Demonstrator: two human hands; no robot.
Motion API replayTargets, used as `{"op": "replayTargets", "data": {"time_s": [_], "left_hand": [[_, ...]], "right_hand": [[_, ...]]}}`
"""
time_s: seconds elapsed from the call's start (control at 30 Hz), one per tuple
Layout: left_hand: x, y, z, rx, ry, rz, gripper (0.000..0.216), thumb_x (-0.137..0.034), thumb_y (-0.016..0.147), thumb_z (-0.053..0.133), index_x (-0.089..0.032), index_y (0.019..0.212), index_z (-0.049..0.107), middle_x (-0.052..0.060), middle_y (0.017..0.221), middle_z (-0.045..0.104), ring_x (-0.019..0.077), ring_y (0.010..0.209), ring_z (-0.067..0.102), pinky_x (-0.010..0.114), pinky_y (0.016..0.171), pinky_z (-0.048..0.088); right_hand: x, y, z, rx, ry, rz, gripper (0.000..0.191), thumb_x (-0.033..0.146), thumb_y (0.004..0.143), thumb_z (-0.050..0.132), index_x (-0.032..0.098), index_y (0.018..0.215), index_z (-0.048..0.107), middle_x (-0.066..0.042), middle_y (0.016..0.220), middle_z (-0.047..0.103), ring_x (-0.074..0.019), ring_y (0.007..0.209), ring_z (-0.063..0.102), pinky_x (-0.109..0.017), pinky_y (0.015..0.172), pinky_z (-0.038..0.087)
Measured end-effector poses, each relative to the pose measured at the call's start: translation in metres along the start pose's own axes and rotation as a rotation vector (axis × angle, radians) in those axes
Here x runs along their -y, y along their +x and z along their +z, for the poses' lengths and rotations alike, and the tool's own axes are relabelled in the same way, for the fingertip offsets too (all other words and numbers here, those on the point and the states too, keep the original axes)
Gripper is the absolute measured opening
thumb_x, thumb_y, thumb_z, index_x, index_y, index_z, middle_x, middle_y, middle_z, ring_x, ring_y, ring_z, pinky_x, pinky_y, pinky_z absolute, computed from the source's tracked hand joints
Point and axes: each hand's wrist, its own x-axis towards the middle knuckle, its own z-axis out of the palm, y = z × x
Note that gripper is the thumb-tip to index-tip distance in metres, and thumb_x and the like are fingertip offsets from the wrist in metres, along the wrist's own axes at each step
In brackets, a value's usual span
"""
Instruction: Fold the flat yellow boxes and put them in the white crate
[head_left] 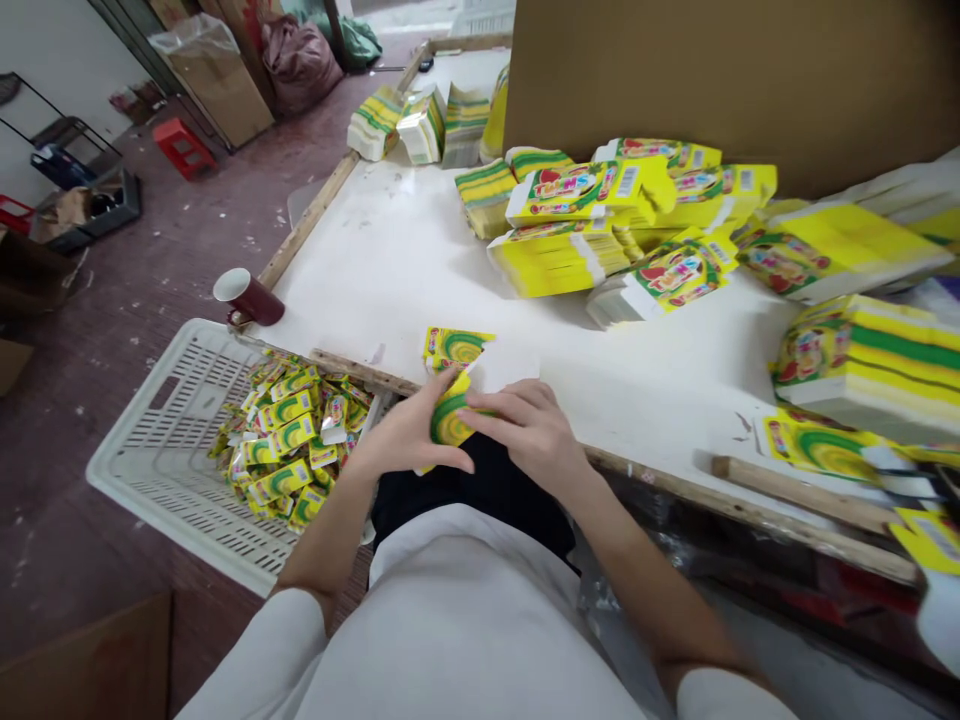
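Note:
Over the table's front edge my left hand (409, 432) holds a small yellow and green carton (448, 418), with its thumb and fingers spread around it. My right hand (541, 437) is curled, its fingertips on the carton's right side. What the right thumb does is hidden. Just behind the hands, another yellow and green carton (456, 346) lies on the white table (360, 260), with a white piece beside it. A white plastic basket (161, 450) at my left contains a heap of small filled-out cartons (289, 445).
Stacks of flat cartons (570, 260) spread across the table's middle and right, below a large cardboard sheet (720, 80). A maroon mug (251, 297) stands at the left corner. A wooden stick (802, 490) lies near the front right edge. A red stool (182, 147) is on the floor.

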Motion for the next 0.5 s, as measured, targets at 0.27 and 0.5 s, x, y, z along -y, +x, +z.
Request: {"op": "replayTargets", "data": {"time_s": [0.27,0.5], "left_hand": [[0.011,0.003,0.063,-0.417,0.016,0.021,0.092,-0.036,0.075,0.075,-0.021,0.150,0.024,0.015,0.138,0.057,0.0281,0.124,0.060,0.042,0.105,0.049],[0.015,-0.005,0.050,-0.285,0.294,0.219,0.078,-0.029,0.075,0.073,-0.026,0.142,0.034,0.011,0.132,0.059,0.0255,0.116,0.064,0.038,0.094,0.055]], "right_hand": [[0.033,-0.013,0.037,-0.423,0.159,0.287,0.041,0.018,0.093,0.060,0.034,0.131,0.059,-0.008,0.126,0.067,-0.0249,0.117,0.065,-0.044,0.097,0.056],[-0.002,0.012,0.016,-0.195,0.768,0.852,0.038,0.052,0.078,0.073,0.021,0.100,0.068,-0.004,0.087,0.073,-0.0208,0.075,0.070,-0.035,0.071,0.059]]}}
